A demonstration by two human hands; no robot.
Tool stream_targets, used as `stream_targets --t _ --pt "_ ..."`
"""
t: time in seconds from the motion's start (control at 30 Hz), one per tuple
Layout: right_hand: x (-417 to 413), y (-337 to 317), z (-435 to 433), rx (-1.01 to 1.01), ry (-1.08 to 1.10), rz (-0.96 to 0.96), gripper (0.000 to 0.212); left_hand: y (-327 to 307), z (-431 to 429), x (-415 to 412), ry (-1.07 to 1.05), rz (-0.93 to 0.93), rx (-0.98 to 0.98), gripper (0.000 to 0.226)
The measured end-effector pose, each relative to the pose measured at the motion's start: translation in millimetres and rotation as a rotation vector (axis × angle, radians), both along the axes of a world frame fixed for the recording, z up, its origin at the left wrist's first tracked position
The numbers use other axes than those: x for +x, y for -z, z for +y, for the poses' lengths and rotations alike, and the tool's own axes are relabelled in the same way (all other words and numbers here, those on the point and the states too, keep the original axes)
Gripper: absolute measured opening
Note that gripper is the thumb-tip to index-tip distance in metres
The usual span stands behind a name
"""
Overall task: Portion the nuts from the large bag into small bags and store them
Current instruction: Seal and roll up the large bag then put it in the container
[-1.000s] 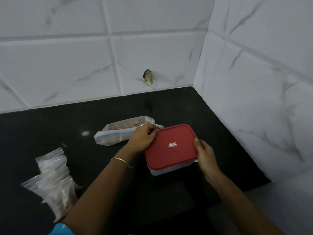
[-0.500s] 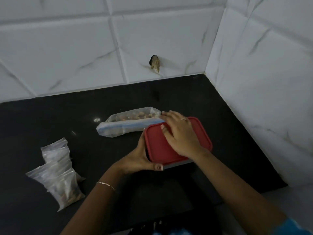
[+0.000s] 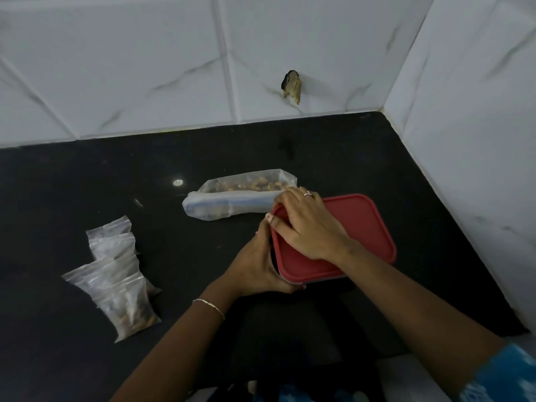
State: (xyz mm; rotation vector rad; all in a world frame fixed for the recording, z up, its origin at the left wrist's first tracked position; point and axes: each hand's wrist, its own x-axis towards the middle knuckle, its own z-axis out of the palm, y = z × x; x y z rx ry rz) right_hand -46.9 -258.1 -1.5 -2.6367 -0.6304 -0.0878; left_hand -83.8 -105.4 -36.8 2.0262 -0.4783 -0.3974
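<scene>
The lid (image 3: 362, 227) looks ready to be pried off, so the left grip (image 3: 255, 268), curled round the box (image 3: 324, 279) toward the right edge of the worktop (image 3: 87, 184), should brace it while the right grip (image 3: 307, 224), hooked over the lid's corner, peels upward; nuts (image 3: 255, 185) show in the large bag (image 3: 232, 203) just behind, and filled small bags (image 3: 119, 274) lie toward the left edge.

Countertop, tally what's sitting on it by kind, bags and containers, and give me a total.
Small bags of nuts: 4 visible; they overlap, so more may be hidden
Large bag of nuts: 1
Red-lidded container: 1
Total: 6
</scene>
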Motion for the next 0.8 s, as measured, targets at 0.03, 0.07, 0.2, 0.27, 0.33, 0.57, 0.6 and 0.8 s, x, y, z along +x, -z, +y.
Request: stream_targets --t 0.03,0.07,0.2,0.27,0.33,0.57,0.6,0.8 --pt "0 -1 0 0.05 0.004 -0.016 0.044 1 0 0 -0.006 -0.012 0.011 0.14" --pt "0 -2 1 0.121 0.013 -0.042 0.04 2 1 0 -0.007 -0.021 0.016 0.142" --pt "-2 -4 4 0.292 0.041 -0.154 0.03 5 2 0 -0.015 -0.034 0.008 0.142" --pt "-5 -5 3 0.355 0.045 -0.222 0.029 5 2 -2 -0.017 -0.048 -0.001 0.14" --pt "-9 -5 2 0.434 0.052 -0.301 0.03 5 1 -2 -0.013 -0.067 -0.007 0.139" --pt "-22 -39 -6 0.637 0.152 -0.511 0.017 9 3 0 -0.016 -0.011 -0.078 0.132" --pt "-25 -45 -9 0.633 0.158 -0.541 0.023 9 3 0 -0.015 -0.001 -0.077 0.133" --pt "-51 -96 -45 0.716 0.266 -0.774 0.032 10 1 0 -0.007 0.032 -0.091 0.133"
